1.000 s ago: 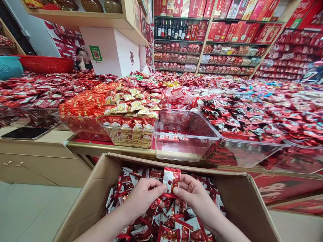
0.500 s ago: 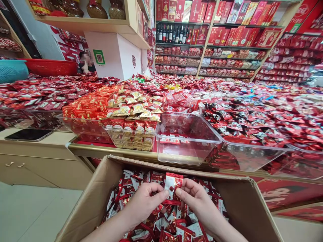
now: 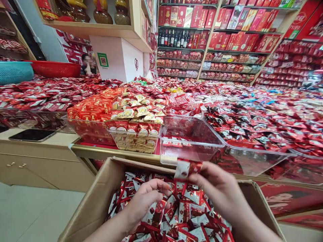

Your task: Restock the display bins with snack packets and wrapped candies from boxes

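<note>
My right hand [image 3: 219, 185] pinches a red-and-white wrapped candy packet [image 3: 183, 168], slightly blurred, above the far edge of an open cardboard box [image 3: 83, 198]. Over the box's left half is my left hand [image 3: 145, 201], fingers loosely curled and apart from the thumb, with nothing seen in it. Many loose candy packets [image 3: 194, 208] in the same red and white fill the box beneath both hands. Just beyond the held packet stands a clear plastic bin [image 3: 214, 145]; a short row of packets [image 3: 174, 141] shows low inside it.
Left of that bin, a clear bin holds stacked durian packets [image 3: 135, 134], beside orange-red packets [image 3: 88, 112]. Dark red-and-black packets [image 3: 242, 124] heap up at the right. A phone [image 3: 32, 135] lies on the left counter. A shelf unit [image 3: 128, 30] overhangs the display.
The packet was between both hands over the box. My left hand has let go, and my right hand has carried it up and slightly right towards the clear bin.
</note>
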`<state>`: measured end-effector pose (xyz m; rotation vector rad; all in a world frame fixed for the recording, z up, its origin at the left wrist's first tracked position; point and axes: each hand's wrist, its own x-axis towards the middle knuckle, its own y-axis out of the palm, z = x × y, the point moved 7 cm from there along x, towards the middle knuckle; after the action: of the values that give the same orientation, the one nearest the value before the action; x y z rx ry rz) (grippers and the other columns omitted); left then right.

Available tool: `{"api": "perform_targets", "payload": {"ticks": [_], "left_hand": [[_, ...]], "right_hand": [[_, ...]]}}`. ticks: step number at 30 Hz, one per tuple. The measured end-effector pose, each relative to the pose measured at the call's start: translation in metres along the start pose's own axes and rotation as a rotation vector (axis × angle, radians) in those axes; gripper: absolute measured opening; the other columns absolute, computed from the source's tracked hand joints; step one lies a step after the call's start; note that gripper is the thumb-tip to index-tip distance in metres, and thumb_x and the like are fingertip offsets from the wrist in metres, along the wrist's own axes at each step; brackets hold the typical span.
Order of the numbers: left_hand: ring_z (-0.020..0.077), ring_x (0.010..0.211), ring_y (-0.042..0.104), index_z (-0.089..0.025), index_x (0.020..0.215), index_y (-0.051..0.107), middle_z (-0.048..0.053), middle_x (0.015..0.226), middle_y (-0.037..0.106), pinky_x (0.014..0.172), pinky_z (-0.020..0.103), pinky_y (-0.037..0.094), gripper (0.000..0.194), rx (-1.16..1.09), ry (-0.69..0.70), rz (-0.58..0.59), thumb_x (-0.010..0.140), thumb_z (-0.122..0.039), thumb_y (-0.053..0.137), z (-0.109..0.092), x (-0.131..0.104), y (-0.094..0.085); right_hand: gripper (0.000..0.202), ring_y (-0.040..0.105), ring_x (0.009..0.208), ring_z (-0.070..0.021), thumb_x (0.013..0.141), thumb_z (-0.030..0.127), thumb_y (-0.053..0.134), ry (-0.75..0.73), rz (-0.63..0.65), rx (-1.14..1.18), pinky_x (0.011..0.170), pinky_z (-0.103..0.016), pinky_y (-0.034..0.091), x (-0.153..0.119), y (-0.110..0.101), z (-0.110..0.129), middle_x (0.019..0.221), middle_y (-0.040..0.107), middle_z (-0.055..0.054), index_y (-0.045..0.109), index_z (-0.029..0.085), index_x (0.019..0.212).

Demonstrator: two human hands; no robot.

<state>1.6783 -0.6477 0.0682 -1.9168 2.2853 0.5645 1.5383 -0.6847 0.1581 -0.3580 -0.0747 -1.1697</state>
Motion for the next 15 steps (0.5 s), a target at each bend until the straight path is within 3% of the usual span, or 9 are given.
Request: {"api": "perform_targets", "payload": {"ticks": [3, 5, 7, 10, 13, 15], "left_hand": [[0.0139, 0.079, 0.056, -0.019, 0.088, 0.054, 0.0, 0.091, 0.055, 0.074, 0.025, 0.037, 0.039, 0.09, 0.018, -0.051, 0.055, -0.003, 0.043, 0.001, 0.001, -0.005], [0.0136, 0.081, 0.055, -0.019, 0.088, 0.054, 0.0, 0.091, 0.056, 0.075, 0.025, 0.037, 0.04, 0.134, 0.018, -0.068, 0.054, -0.003, 0.041, 0.004, 0.002, -0.007], [0.0132, 0.082, 0.053, -0.018, 0.088, 0.054, 0.0, 0.089, 0.058, 0.075, 0.024, 0.036, 0.04, 0.175, 0.027, -0.084, 0.054, -0.003, 0.04, 0.007, 0.002, -0.009], [0.0132, 0.083, 0.052, -0.018, 0.087, 0.055, 0.001, 0.088, 0.059, 0.076, 0.024, 0.036, 0.036, 0.207, 0.045, -0.076, 0.057, -0.004, 0.042, 0.011, 0.002, -0.01], [0.0137, 0.083, 0.052, -0.018, 0.086, 0.055, 0.001, 0.088, 0.059, 0.077, 0.025, 0.036, 0.031, 0.212, 0.037, -0.057, 0.06, -0.007, 0.045, 0.014, 0.0, -0.01], [0.0138, 0.082, 0.052, -0.017, 0.086, 0.055, 0.001, 0.088, 0.058, 0.076, 0.025, 0.037, 0.029, 0.201, 0.016, -0.061, 0.06, -0.008, 0.047, 0.015, -0.001, -0.01]], "right_hand": [[0.02, 0.055, 0.068, -0.0137, 0.071, 0.029, 0.054, -0.145, -0.145, -0.138, 0.06, -0.025, 0.044, 0.038, -0.033, 0.039, 0.073, 0.059, -0.002, 0.051, 0.019, 0.088], [0.029, 0.054, 0.062, -0.0128, 0.068, 0.029, 0.057, -0.12, -0.185, -0.237, 0.053, -0.023, 0.042, 0.073, -0.047, 0.044, 0.068, 0.058, -0.001, 0.047, 0.018, 0.092], [0.027, 0.051, 0.055, -0.0113, 0.063, 0.027, 0.061, 0.03, -0.107, -0.35, 0.047, -0.022, 0.039, 0.11, -0.047, 0.028, 0.063, 0.058, -0.001, 0.049, 0.017, 0.085], [0.013, 0.044, 0.045, -0.0084, 0.058, 0.021, 0.064, 0.368, 0.19, -0.446, 0.042, -0.021, 0.035, 0.145, -0.026, -0.018, 0.05, 0.053, 0.001, 0.053, 0.016, 0.06], [0.016, 0.042, 0.041, -0.0082, 0.05, 0.018, 0.067, 0.663, 0.398, -0.467, 0.04, -0.022, 0.034, 0.15, -0.003, -0.055, 0.042, 0.049, 0.003, 0.052, 0.015, 0.049], [0.018, 0.043, 0.041, -0.0091, 0.042, 0.016, 0.071, 0.729, 0.448, -0.476, 0.041, -0.023, 0.035, 0.149, 0.008, -0.064, 0.041, 0.049, 0.002, 0.053, 0.013, 0.046]]}}
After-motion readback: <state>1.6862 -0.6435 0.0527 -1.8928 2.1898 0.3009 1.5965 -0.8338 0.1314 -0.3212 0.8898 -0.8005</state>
